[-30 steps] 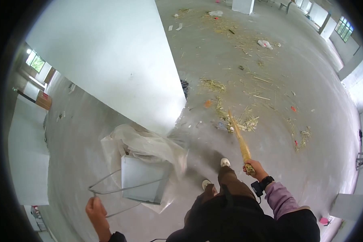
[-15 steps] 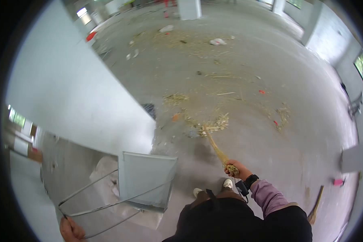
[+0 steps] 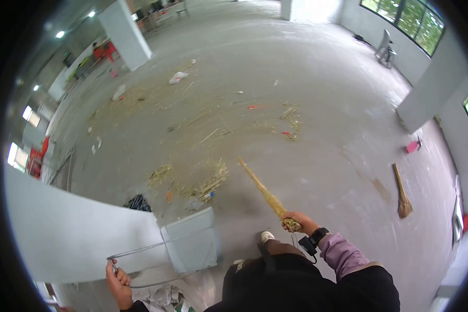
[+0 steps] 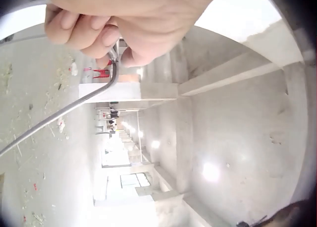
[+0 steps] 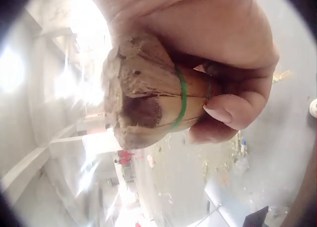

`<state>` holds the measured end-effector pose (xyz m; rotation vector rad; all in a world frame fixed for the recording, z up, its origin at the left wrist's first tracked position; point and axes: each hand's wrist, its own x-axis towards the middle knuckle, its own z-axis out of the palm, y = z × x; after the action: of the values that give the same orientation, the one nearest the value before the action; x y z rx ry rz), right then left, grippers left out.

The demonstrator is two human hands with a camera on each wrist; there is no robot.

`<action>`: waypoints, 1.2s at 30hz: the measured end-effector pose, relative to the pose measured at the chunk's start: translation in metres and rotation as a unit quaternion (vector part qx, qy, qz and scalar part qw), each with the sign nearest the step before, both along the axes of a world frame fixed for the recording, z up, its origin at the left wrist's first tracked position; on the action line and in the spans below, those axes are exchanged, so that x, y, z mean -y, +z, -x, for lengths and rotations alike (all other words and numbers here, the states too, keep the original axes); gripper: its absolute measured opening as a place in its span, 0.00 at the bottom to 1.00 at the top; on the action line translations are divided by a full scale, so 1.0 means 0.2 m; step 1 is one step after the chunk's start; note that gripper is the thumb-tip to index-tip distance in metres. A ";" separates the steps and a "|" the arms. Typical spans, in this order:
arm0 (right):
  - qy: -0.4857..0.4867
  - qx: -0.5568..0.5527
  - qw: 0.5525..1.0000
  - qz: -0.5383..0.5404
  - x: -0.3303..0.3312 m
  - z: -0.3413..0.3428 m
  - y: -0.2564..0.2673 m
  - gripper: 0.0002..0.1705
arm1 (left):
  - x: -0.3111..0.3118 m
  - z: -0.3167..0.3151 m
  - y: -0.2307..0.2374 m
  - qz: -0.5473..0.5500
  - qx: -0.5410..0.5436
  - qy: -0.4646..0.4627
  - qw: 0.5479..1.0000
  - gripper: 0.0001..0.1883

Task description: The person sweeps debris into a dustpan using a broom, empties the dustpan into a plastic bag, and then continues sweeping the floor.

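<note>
In the head view my left hand (image 3: 118,285) grips the bent metal rod handle (image 3: 140,251) of a grey-white dustpan (image 3: 190,239), low at left. The left wrist view shows its curled fingers around the bend of the rod (image 4: 59,112). My right hand (image 3: 301,222) holds a yellow straw broom (image 3: 265,195) by its thick end, the thin end pointing forward and left above the floor. Up close in the right wrist view, the bundled stalk butt (image 5: 143,88) sticks out of the grip, bound by a green band (image 5: 183,95).
Loose straw (image 3: 210,177) and bits of litter lie scattered on the concrete ahead. A white partition (image 3: 83,229) stands at left, a black plastic bag (image 3: 139,203) by its end. To the right are another broom (image 3: 402,197) and a pink object (image 3: 413,146). Crumpled plastic (image 3: 166,296) lies low left.
The head view has swung to the right, so straw and partition now sit further left. The dustpan has moved forward off the plastic sheet. Both hands keep their grips.
</note>
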<state>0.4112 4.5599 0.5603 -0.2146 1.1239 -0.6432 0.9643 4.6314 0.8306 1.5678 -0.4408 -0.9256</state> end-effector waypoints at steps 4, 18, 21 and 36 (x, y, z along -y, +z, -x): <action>-0.008 -0.077 0.986 0.149 -0.07 0.25 -0.28 0.11 | 0.22 -0.04 -0.40 -0.085 -0.004 -0.011 0.996 0.18; 0.036 -0.532 0.744 0.402 -0.19 0.83 -0.61 0.23 | 0.32 0.08 -1.37 -0.264 -0.098 -0.057 0.958 0.21; 0.030 -0.551 0.730 0.404 -0.10 0.87 -0.53 0.23 | 0.36 0.14 -1.43 -0.281 -0.097 -0.047 0.953 0.21; -0.032 -0.578 0.753 0.312 0.98 0.86 -0.82 0.21 | 0.86 0.24 -2.11 -0.321 -0.126 -0.046 0.937 0.17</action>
<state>0.2388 4.3645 0.3962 -1.2995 2.0697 -0.9668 0.9156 4.4599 0.4086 1.9824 -0.0156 -1.4188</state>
